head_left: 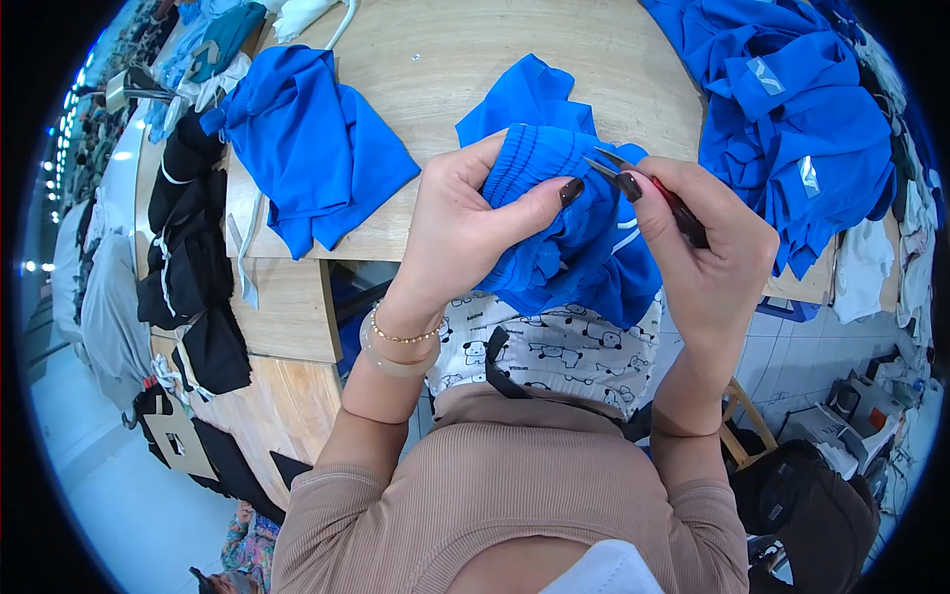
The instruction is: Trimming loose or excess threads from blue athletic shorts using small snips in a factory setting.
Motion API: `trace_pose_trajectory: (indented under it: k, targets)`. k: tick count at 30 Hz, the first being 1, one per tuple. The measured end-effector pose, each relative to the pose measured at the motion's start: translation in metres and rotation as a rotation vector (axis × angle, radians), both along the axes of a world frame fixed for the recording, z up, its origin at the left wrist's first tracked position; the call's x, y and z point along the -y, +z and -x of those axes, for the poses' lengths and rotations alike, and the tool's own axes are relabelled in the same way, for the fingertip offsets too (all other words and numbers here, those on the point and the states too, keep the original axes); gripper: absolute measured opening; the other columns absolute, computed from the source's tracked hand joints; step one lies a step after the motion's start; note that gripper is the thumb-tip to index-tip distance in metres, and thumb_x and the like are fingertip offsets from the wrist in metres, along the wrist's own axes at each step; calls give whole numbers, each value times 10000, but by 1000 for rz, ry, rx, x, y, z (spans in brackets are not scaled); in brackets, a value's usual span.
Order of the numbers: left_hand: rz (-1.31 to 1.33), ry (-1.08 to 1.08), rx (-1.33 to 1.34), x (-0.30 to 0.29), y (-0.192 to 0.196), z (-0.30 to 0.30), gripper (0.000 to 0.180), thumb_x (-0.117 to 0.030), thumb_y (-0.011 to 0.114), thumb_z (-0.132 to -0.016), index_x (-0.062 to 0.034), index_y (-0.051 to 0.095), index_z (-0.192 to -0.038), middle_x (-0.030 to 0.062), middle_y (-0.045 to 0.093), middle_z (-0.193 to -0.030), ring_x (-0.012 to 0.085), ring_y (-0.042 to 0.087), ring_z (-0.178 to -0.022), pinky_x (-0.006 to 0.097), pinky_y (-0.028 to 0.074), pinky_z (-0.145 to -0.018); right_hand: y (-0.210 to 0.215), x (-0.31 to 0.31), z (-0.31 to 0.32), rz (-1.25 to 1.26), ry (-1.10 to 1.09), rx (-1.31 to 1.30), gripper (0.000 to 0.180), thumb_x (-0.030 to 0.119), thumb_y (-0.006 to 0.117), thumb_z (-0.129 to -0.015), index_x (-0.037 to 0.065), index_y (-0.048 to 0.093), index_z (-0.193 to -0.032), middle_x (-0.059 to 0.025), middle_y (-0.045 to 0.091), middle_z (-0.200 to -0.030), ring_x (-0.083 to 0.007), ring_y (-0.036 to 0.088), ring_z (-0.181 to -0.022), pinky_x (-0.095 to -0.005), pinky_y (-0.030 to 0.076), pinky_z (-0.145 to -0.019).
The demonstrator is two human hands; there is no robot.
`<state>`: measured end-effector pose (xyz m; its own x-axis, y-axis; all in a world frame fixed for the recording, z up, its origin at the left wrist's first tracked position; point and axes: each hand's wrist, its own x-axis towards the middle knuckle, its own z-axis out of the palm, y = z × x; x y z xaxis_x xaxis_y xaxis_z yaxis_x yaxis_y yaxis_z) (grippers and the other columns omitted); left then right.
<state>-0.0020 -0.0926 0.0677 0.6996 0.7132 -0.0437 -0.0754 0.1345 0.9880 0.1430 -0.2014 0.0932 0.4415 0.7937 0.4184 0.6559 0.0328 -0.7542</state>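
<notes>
Over the table's front edge, my left hand point(457, 223) grips the gathered elastic waistband of a blue garment point(544, 153), thumb lying on the ruffled band. The rest of the cloth hangs in folds above my lap, and another part lies on the table behind. My right hand point(712, 233) is closed round a small pair of snips point(685, 213) with a red and dark handle. Its pointed metal blades are slightly apart and lie at the waistband, beside my left thumb. A bit of white cord shows by the right fingers. Whether the blades touch a thread cannot be seen.
On the wooden table point(396, 49), a folded blue garment point(312, 148) lies to the left and a blue pile point(792, 129) to the right. Black garments point(188, 238) hang along the left. A black bag-like thing point(807, 515) stands lower right; another person point(247, 544) is at lower left.
</notes>
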Motion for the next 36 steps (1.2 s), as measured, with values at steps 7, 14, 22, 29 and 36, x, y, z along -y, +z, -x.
trace_pose_trajectory:
  k: [7,14,22,29,36]
  targets:
    - [-16,-2,-3,-1,0,1,170,-24,646,-814,10,652,-981,-19,633,-776,5,515,-656,148,416,-560,-1,-1,2,11,-6,-38,108,63,693,-789,-1,660,-869,-83,636,-725,-127,588,-591,-210,447,-519]
    - [-30,2,0,0,1,0,169,-22,648,-811,10,652,-977,-20,635,-779,8,517,-659,152,420,-566,2,0,3,35,-8,-88,108,61,691,-789,-3,659,-870,-81,625,-707,-119,569,-575,-211,431,-513]
    - [-19,2,-20,0,2,-1,173,-1,660,-796,43,650,-963,53,675,-847,55,595,-723,183,485,-652,6,1,5,65,-21,-78,107,60,685,-794,-7,657,-873,-86,621,-707,-117,567,-575,-211,429,-513]
    - [65,-12,15,0,-2,2,183,6,662,-788,49,646,-966,74,678,-865,84,620,-746,211,508,-691,-13,2,2,-34,27,-185,91,47,669,-821,-11,663,-891,-6,597,-713,-27,468,-600,-150,322,-521]
    - [142,-52,148,3,0,0,151,-38,659,-813,25,651,-951,23,661,-816,34,567,-699,169,475,-629,-21,1,5,-114,87,-377,91,46,650,-838,-26,645,-895,0,592,-744,-27,474,-619,-148,324,-536]
